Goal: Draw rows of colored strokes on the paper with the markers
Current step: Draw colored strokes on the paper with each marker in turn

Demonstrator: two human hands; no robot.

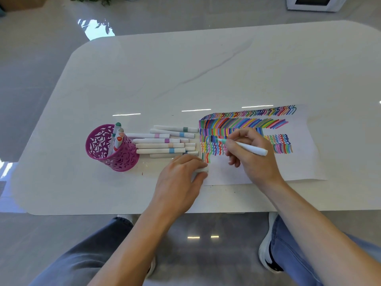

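A white sheet of paper point(296, 162) lies on the table, covered with several rows of colored strokes point(243, 122). My right hand point(253, 155) holds a white marker point(249, 148) with its teal tip pointing left over the strokes on the sheet's left part. My left hand point(181, 178) rests at the paper's lower left corner, fingers curled around a white marker cap point(201, 172). Several capped markers point(162, 144) lie in a pile left of the paper.
A purple perforated pen cup point(111, 149) with a few markers stands at the left, beside the pile. The white table's front edge point(123, 213) runs just below my hands. My knees and shoes show under it.
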